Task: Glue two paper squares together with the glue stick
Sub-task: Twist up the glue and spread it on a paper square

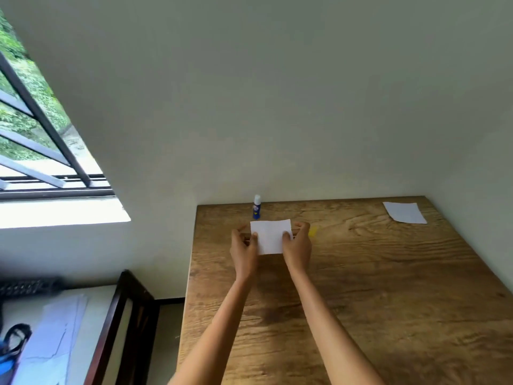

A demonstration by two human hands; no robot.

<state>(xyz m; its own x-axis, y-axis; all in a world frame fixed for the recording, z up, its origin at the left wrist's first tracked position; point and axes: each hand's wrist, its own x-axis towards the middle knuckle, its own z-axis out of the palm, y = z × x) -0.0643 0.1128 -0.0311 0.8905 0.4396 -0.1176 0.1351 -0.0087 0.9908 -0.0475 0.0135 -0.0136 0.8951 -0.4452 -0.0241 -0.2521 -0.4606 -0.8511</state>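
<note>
A white paper square (270, 235) is held just above the wooden table (374, 287), near its far left part. My left hand (243, 250) pinches its left edge and my right hand (297, 245) pinches its right edge. Right behind the paper stands a blue glue stick (256, 207) with a white cap, upright near the wall. A second white paper square (404, 212) lies flat at the table's far right corner. A small yellow mark (313, 231) shows on the table just right of my right hand.
The wall runs along the table's far edge and right side. A dark wooden frame (122, 323) stands left of the table. Farther left is a lower surface with papers (52, 337), a keyboard (25, 286) and a blue object (8, 357). A barred window (41, 140) is at upper left.
</note>
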